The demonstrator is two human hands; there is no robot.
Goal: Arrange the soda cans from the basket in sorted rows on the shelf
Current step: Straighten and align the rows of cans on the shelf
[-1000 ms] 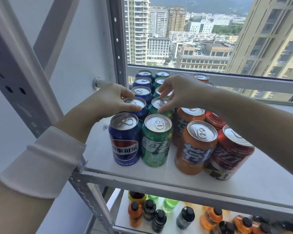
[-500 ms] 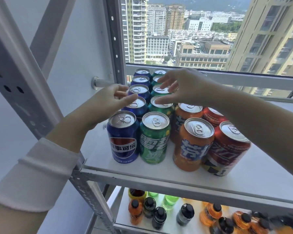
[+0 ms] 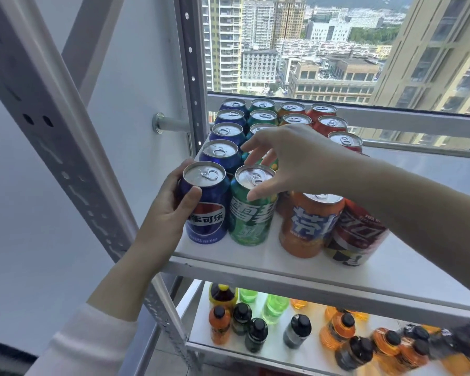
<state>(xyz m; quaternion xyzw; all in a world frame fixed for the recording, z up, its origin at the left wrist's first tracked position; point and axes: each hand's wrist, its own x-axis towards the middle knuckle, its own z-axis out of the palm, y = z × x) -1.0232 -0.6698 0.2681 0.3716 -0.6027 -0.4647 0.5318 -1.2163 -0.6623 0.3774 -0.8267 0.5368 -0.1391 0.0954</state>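
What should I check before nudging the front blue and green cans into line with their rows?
1. Left hand grips front blue can: ok.
2. Right hand pinches front green can at its top: ok.
3. Both cans upright on shelf: ok.
4. Blue row behind holds only blue cans: ok.
5. Green row behind: partly hidden by right hand, cannot tell.
6. Basket: not in view, cannot tell.

We see a blue can [image 3: 208, 213] with a red, white and blue roundel [image 3: 207, 217] at the front of the white shelf [image 3: 391, 270], then a green can [image 3: 251, 221], an orange can [image 3: 307, 226] and a red-and-black can [image 3: 356, 240]; silver lids [image 3: 204, 173] all.
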